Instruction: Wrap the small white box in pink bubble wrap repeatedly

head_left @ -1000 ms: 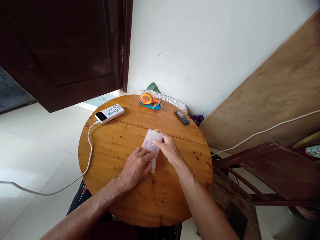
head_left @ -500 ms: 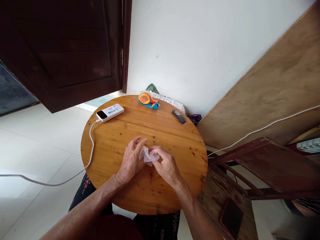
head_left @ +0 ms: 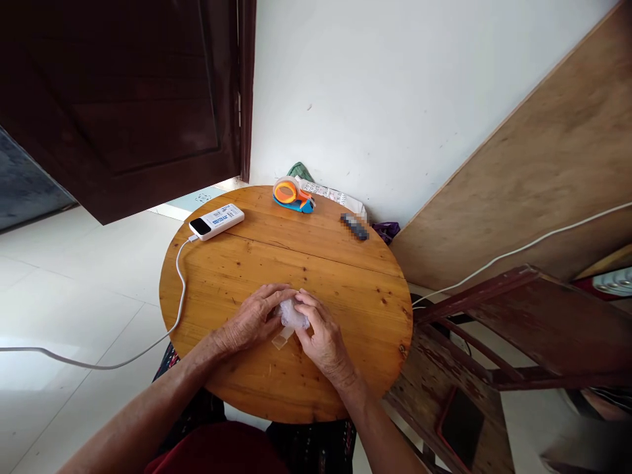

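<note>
A small bundle of crumpled translucent plastic wrap (head_left: 293, 312) lies between my hands over the near middle of the round wooden table (head_left: 237, 266). What it encloses, if anything, cannot be seen. A clear flat strip like tape (head_left: 281, 339) sticks out from it toward me. My left hand (head_left: 259, 313) is curled around the bundle's left side, fingers together along its far edge. My right hand (head_left: 318, 329) grips it from the right, with bent fingers on top and the thumb at the near side.
At the table's back stands an orange and blue tape dispenser (head_left: 293, 195). A white power bank (head_left: 217, 222) with a cable (head_left: 184, 283) sits at the left, and a dark blurred object (head_left: 354, 226) at the back right. A wooden chair (head_left: 533, 336) stands to the right.
My left hand's raised fingers have come down and closed around the bundle. The bundle looks more compact, and the clear strip now shows below it. The view has shifted slightly.
</note>
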The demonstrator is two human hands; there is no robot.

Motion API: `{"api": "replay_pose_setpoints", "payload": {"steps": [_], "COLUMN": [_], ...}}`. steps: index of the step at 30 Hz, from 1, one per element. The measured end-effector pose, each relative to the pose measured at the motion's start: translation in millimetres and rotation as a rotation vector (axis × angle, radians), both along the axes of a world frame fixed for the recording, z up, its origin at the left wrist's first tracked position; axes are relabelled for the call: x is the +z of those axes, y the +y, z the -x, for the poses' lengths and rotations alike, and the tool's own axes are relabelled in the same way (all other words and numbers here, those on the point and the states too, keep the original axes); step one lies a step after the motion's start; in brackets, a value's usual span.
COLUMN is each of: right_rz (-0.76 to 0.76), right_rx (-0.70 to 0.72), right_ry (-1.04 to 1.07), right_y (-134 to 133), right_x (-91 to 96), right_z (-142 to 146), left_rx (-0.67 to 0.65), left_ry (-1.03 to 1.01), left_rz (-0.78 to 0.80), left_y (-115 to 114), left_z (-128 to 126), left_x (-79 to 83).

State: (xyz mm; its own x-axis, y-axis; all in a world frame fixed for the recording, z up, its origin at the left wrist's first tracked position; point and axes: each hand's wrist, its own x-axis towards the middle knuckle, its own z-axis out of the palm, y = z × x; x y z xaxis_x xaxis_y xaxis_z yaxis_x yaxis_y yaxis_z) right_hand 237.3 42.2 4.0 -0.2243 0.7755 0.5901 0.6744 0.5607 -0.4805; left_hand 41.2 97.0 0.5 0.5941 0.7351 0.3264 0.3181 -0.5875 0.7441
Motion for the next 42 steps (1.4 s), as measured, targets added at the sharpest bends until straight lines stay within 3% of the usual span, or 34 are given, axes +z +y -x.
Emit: {"api": "replay_pose_setpoints", "payload": {"steps": [2, 5, 7, 9, 12, 16, 20, 32, 42], "right_rz": [0.101, 0.382, 0.539, 0.599, 0.615, 0.634, 0.640, 0.566, 0.573], "right_rx": [-0.007, -0.033, -0.086, -0.165, -0.245, -0.234, -0.175, -0.173, -0.138], "right_ry": [0.094, 0.226, 0.292, 0.320, 0.261, 0.236, 0.295, 0.626, 0.605], "right_y": [5.5, 17.8, 29.0, 41.2, 58.3, 74.6, 82.6, 74.2, 67.3], "right_x": [7.4, 19.8, 24.1, 24.9, 23.6, 23.5, 21.8, 11.5, 13.9], "right_z": [-1.3, -3.4, -3.2, -1.5, 0.7, -2.8, -7.0, 1.0, 1.2], "left_rx": [0.017, 0.069, 0.157, 0.264, 0.357, 0.262, 0.267, 0.247, 0.139], "left_ry": [-0.008, 0.086, 0.174, 0.198, 0.075, -0.171, -0.191, -0.246, -0.452], "left_rz": [0.074, 0.187, 0.206, 0.180, 0.191, 0.341, 0.363, 0.482, 0.665], "left_y": [3.4, 9.7, 14.4, 18.6, 20.9, 15.2, 12.0, 22.2, 26.9], "left_z": [-2.6, -5.8, -9.9, -15.9, -23.6, -25.5, -23.7, -28.3, -23.3], "left_x": [5.3, 17.8, 22.1, 21.2, 15.0, 11.1, 9.7, 8.7, 11.1]}}
